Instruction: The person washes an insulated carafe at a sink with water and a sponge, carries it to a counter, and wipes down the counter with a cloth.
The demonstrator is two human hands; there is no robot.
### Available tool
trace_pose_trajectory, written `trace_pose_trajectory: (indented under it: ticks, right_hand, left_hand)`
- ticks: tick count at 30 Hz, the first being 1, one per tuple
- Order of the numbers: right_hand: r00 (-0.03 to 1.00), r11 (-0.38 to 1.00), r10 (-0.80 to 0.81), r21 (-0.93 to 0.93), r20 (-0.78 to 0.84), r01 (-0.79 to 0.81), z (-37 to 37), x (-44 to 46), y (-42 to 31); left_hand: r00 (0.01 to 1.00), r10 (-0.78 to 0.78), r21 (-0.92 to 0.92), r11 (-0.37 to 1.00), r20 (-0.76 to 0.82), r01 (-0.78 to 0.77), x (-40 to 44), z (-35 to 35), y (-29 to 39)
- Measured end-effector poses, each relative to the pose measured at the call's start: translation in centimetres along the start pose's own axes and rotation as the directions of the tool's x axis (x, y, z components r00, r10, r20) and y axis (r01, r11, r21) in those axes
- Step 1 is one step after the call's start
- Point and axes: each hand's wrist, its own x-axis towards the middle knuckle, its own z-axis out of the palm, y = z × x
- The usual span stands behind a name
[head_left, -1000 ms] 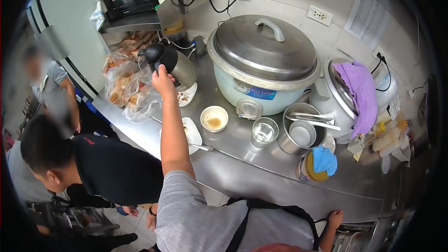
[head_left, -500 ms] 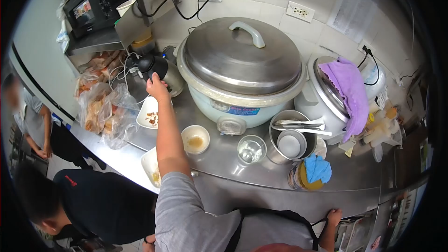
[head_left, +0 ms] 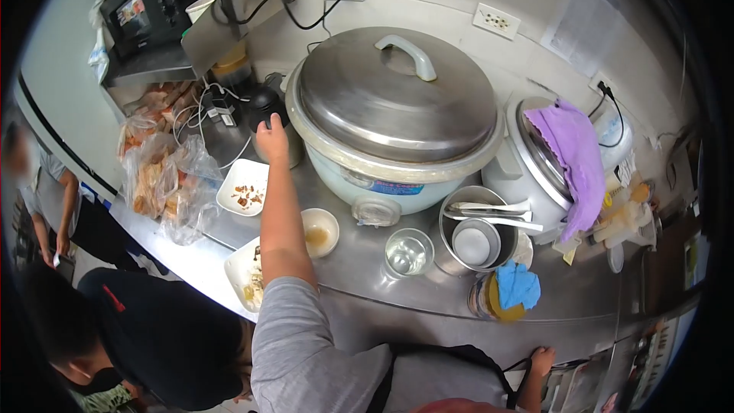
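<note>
My left hand (head_left: 271,138) reaches forward across the counter, its fingers closed round the black handle of an electric kettle (head_left: 266,101) with a dark lid. Most of the kettle's body is hidden behind my hand and the big rice cooker (head_left: 329,138). Below my forearm are a white dish with brown crumbs (head_left: 245,190), a small bowl with brown liquid (head_left: 318,235) and a dish of food scraps (head_left: 246,279), partly covered by my arm. At the counter's front edge, my right hand (head_left: 543,361) is closed; what is in it, if anything, is hidden.
A glass of water (head_left: 409,251) and a metal pot with utensils (head_left: 451,229) stand before the cookers. A purple cloth (head_left: 569,160) drapes a second cooker. Plastic bags (head_left: 164,191) and cables lie left. Two people are at the left, one bent close to the counter.
My left hand has shifted slightly right and down, and the kettle has turned with its lid now further right. The bent person and the standing person's hands have moved a little.
</note>
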Motion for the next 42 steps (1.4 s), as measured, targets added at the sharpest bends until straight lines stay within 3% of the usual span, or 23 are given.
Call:
trace_pose_trajectory:
  ticks: [1,2,3,4,5,7,10,14,16,20,23,25,26,28,29,30,32,33,34,35,36,38,42]
  right_hand:
    - [1.0,1.0,0.024,0.019,-0.004,-0.024,-0.2,0.0,-0.5]
    - [0.998,0.997,0.063,0.042,-0.01,-0.063,-0.4,-0.2,-0.9]
    - [0.996,0.992,0.095,0.086,-0.002,-0.094,0.1,-0.1,-0.8]
    - [0.995,0.99,0.079,0.113,0.067,-0.087,0.3,0.2,-0.4]
    - [0.996,0.984,0.038,0.175,-0.078,-0.024,0.5,-0.6,-0.6]
    - [0.99,0.976,0.094,0.207,-0.107,-0.07,0.0,-0.8,-1.3]
    - [0.964,0.958,0.114,0.285,-0.239,-0.042,0.9,-1.0,-0.7]
    - [0.964,0.948,0.061,0.319,-0.258,0.025,0.2,-1.3,-0.5]
    - [0.959,0.935,0.017,0.345,-0.283,0.085,0.8,-1.2,0.0]
    - [0.956,0.87,-0.169,0.42,-0.24,0.259,-0.4,-1.7,1.7]
    - [0.906,0.77,-0.308,0.484,-0.289,0.416,-1.0,-3.1,4.7]
    - [0.899,0.745,-0.329,0.505,-0.29,0.436,-1.3,-4.2,8.1]
    - [0.914,0.754,-0.318,0.517,-0.252,0.405,-0.9,-4.9,10.5]
    - [0.966,0.833,-0.256,0.496,-0.048,0.245,0.2,-6.4,16.0]
    - [0.976,0.891,-0.182,0.44,0.12,0.113,1.1,-7.5,19.4]
    - [0.982,0.932,-0.1,0.36,0.159,0.036,2.4,-8.8,23.5]
    - [0.968,0.942,0.221,0.233,0.117,-0.243,8.9,-13.2,33.9]
    - [0.842,0.777,0.493,0.325,0.218,-0.539,8.8,-15.4,39.0]
    - [0.536,0.494,0.78,0.206,0.325,-0.845,5.0,-17.3,41.2]
    - [0.406,0.367,0.864,0.178,0.299,-0.913,4.4,-19.3,44.0]
    - [0.327,0.282,0.907,0.194,0.264,-0.939,4.2,-21.8,46.6]
    - [0.24,0.189,0.94,0.216,0.242,-0.958,3.5,-25.9,50.5]
    - [0.188,0.115,0.943,0.262,0.274,-0.958,4.5,-30.4,53.9]
  left_hand:
    - [0.992,0.095,0.087,0.992,-0.079,-0.088,0.1,0.5,-0.5]
    - [0.999,0.011,0.182,0.983,0.03,-0.016,0.4,0.0,-0.2]
    - [0.992,0.079,0.28,0.954,0.103,-0.105,0.4,-0.9,1.1]
    - [0.978,-0.064,0.224,0.974,0.201,0.018,-0.2,-1.8,2.5]
    - [0.999,-0.028,0.407,0.913,0.025,0.015,0.6,-0.9,0.5]
    - [0.975,0.077,0.469,0.883,-0.206,0.029,-0.2,-1.5,1.9]
    - [0.949,-0.07,0.362,0.914,-0.308,0.185,-0.3,-2.7,3.2]
    - [0.894,0.182,0.169,0.978,-0.409,-0.122,-2.3,-4.3,6.6]
    - [0.899,0.153,-0.008,0.985,-0.41,-0.171,-6.3,-6.1,11.6]
    - [0.97,0.108,-0.326,0.929,-0.22,-0.177,-18.6,-9.2,20.7]
    - [0.869,0.449,-0.31,0.812,-0.209,-0.494,-26.6,-8.5,22.0]
    - [0.905,0.422,-0.655,0.668,-0.056,-0.353,-35.7,-9.1,25.7]
    - [0.856,0.517,-0.591,0.689,-0.004,-0.419,-39.9,-10.1,27.0]
    - [0.83,0.498,-0.764,0.629,0.252,-0.145,-49.7,-11.7,28.7]
    - [0.671,0.714,-0.732,0.565,0.203,-0.381,-54.0,-13.0,29.5]
    - [0.636,0.611,-0.725,0.679,0.471,-0.116,-59.6,-12.5,27.3]
    - [-0.108,0.526,-0.519,0.85,0.843,0.088,-68.0,-16.1,28.2]
    - [-0.537,0.389,-0.448,0.894,0.749,0.022,-71.8,-16.9,27.2]
    - [-0.838,0.304,-0.484,0.873,0.453,0.055,-75.2,-18.2,26.0]
    - [-0.946,0.2,-0.683,0.73,0.257,-0.031,-77.7,-20.1,26.7]
    - [-0.986,0.063,-0.679,0.731,0.155,-0.06,-79.5,-21.9,28.8]
    - [-0.994,0.089,-0.629,0.776,0.061,0.031,-82.0,-24.0,31.8]
    - [-0.989,0.089,-0.701,0.713,0.117,-0.019,-85.5,-23.7,34.2]
